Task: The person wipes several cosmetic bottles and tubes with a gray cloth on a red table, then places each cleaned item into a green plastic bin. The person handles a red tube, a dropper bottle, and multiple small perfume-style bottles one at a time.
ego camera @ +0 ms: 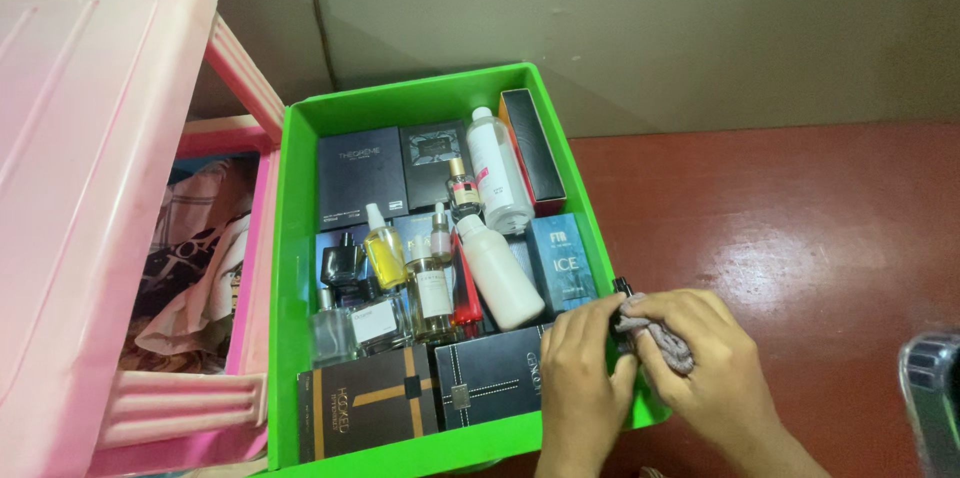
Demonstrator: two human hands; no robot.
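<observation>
2 bare hands: left [580, 368] | right [705, 368] | no sleeves, no rings

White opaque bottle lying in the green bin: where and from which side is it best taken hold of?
Probably by its broad body, from above. The white opaque bottle lies tilted over other bottles, cap toward the bin's far wall, its upper side bare. A red bottle presses along its left and a blue box stands to its right, so a hand pinching across the body near the shoulder has the most room.

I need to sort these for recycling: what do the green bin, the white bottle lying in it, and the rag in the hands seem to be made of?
Green bin: looks like moulded plastic, with glossy, even walls.
White bottle: probably matte, opaque plastic.
Rag: soft greyish fabric, crumpled, held in the right hand.
</observation>
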